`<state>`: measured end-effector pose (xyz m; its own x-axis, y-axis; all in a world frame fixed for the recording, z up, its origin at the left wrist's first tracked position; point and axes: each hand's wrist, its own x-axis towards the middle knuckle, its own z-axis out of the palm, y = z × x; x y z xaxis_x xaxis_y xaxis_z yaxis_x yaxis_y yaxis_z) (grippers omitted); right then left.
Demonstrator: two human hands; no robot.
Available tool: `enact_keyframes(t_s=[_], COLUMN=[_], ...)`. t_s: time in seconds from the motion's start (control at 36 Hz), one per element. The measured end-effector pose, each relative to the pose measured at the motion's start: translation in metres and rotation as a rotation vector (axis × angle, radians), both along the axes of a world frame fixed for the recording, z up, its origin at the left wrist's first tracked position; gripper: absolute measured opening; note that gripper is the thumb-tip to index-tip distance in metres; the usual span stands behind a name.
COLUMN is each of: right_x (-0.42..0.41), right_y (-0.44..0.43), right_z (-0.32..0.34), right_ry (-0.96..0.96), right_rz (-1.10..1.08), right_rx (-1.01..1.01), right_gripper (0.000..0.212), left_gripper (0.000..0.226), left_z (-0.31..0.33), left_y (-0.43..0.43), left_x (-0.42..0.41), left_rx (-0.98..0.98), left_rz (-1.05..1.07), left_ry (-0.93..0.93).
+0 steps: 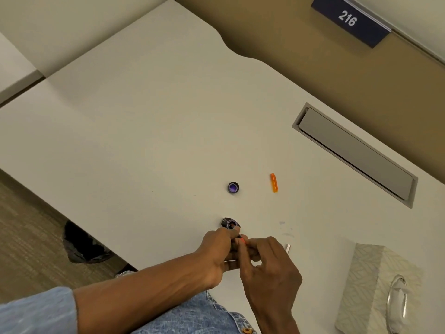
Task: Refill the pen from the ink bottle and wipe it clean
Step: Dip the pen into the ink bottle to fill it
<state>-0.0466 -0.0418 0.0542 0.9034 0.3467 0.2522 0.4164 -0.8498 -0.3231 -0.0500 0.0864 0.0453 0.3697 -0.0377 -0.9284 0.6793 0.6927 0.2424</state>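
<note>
An ink bottle (230,223) is standing open on the white desk (149,131), its round mouth facing up with dark ink showing inside, though the level cannot be made out. The left hand (218,249) is reaching to the bottle's near side with its fingers curled, the fingertips touching the glass near the mouth. The right hand (267,266) is sitting just beside it, thumb and forefinger pinching a small orange pen part (241,239) right at the bottle; most of that piece is hidden between the two hands, so how it meets the mouth cannot be told. The bottle's dark cap (233,187) is lying upturned farther out on the desk, its purple-stained inside facing up. An orange pen barrel (274,182) is lying to the right of the cap, apart from it. A patterned tissue box (378,290) is sitting at the near right corner, its oval slot on top. Faint bluish smudges (284,229) are marking the desk between the hands and the box.
</note>
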Motion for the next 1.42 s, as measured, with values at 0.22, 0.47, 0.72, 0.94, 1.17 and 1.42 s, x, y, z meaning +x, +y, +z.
enact_keyframes(t_s=[0.22, 0.47, 0.72, 0.94, 1.17, 1.42], right_x=[0.0065, 0.0075, 0.0064, 0.0056, 0.0067, 0.0089], right_y=[-0.0004, 0.0035, 0.0040, 0.0034, 0.0064, 0.0050], right_z=[-0.0005, 0.0016, -0.0011, -0.0021, -0.0001, -0.0052], right_ry=[0.004, 0.033, 0.026, 0.040, 0.036, 0.019], right_rz=[0.029, 0.059, 0.078, 0.093, 0.064, 0.077], right_rx=[0.006, 0.002, -0.012, -0.027, 0.003, 0.006], right_gripper=[0.016, 0.013, 0.012, 0.010, 0.019, 0.027], left_gripper=[0.031, 0.030, 0.028, 0.028, 0.028, 0.029], left_z=[-0.0018, 0.0002, 0.0054, 0.0070, 0.0044, 0.0035], left_y=[-0.0011, 0.0004, 0.0027, 0.0031, 0.0016, 0.0018], left_x=[0.0052, 0.0079, 0.0090, 0.0092, 0.0098, 0.0102], left_rx=[0.018, 0.012, 0.021, 0.029, 0.002, 0.022], left_rz=[0.023, 0.041, 0.022, 0.022, 0.048, 0.048], left_ry=[0.030, 0.048, 0.058, 0.071, 0.052, 0.069])
